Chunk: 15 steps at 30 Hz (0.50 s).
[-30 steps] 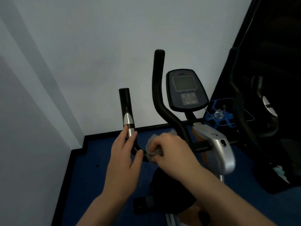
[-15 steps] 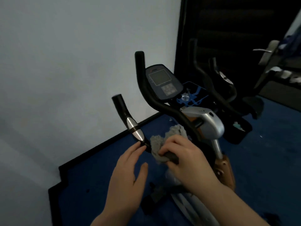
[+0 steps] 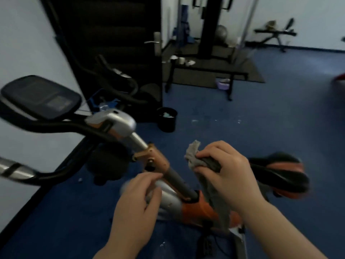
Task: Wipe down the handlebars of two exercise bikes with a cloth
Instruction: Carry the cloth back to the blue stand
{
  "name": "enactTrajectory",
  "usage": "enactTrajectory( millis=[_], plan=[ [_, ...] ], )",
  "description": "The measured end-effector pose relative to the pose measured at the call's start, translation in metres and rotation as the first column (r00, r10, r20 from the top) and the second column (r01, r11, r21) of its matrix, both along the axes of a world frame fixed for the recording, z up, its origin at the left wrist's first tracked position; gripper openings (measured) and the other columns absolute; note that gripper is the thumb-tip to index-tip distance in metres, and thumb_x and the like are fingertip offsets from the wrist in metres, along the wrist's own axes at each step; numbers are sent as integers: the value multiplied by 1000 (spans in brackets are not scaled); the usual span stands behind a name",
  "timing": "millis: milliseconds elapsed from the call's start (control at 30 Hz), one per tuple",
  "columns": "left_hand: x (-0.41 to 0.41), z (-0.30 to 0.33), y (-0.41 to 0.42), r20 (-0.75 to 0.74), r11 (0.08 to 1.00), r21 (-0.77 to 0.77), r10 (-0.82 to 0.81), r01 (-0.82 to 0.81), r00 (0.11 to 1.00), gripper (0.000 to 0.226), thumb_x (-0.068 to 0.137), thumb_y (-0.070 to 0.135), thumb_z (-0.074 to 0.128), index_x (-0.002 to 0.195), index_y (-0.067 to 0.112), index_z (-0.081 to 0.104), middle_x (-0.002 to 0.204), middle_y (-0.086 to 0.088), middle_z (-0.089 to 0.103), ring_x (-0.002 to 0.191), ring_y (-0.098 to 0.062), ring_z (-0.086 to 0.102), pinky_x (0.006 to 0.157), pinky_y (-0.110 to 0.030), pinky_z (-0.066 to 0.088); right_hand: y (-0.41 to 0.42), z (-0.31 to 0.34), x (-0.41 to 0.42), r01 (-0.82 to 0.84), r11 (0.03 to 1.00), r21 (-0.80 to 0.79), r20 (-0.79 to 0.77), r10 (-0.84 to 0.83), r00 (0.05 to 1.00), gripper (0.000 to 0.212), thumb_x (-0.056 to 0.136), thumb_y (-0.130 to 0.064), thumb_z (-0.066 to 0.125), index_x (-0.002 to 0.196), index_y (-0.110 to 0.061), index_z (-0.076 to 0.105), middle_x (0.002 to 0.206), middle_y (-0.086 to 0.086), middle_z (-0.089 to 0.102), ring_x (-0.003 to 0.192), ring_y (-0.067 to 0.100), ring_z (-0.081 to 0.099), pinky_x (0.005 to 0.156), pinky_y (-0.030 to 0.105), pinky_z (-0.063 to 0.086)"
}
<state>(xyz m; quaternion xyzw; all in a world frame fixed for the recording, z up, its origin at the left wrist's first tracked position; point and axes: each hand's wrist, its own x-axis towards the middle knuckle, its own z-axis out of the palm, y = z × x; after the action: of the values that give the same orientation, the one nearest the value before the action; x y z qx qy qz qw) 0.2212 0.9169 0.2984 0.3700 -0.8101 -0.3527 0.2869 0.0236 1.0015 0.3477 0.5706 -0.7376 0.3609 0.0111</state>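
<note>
The near exercise bike fills the left and centre, with its black handlebar, a chrome-banded grip at far left and the console above. My right hand grips a crumpled grey cloth in the air over the bike's frame, away from the handlebar, with a strip of cloth hanging below it. My left hand hovers beside the grey seat post, fingers loosely bent, nothing visibly in them. The second bike's black handlebar stands behind, against the dark door.
The black and orange saddle sits just right of my right hand. A black bin stands on the blue floor past the bikes. Further back are a bench on a dark mat and a weight machine.
The view has swung right and down. Both hands have come off the near bike's handlebar; the right hand carried the cloth away toward the saddle.
</note>
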Motion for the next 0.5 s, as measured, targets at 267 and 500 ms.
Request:
enactTrajectory(
  millis=[267, 500],
  plan=[
    [-151, -1, 93, 90, 943, -92, -312, 320, 946, 23, 89, 31, 51, 110, 39, 56, 110, 30, 49, 107, 5, 46, 87, -21, 37, 179, -16, -99, 409, 908, 89, 20, -412, 911, 20, 69, -20, 81, 85, -20, 70, 91, -11, 60, 82, 8, 57, 73, 17, 44],
    [-305, -15, 235, -4, 893, -90, -442, 440, 897, 23, 87, 25, 55, 108, 31, 60, 112, 19, 56, 105, -2, 52, 87, -24, 41, 350, -27, -203, 554, 817, 161, -9, -560, 829, 18, 73, -24, 78, 88, -22, 69, 88, -14, 57, 79, 9, 56, 70, 23, 46]
  ],
)
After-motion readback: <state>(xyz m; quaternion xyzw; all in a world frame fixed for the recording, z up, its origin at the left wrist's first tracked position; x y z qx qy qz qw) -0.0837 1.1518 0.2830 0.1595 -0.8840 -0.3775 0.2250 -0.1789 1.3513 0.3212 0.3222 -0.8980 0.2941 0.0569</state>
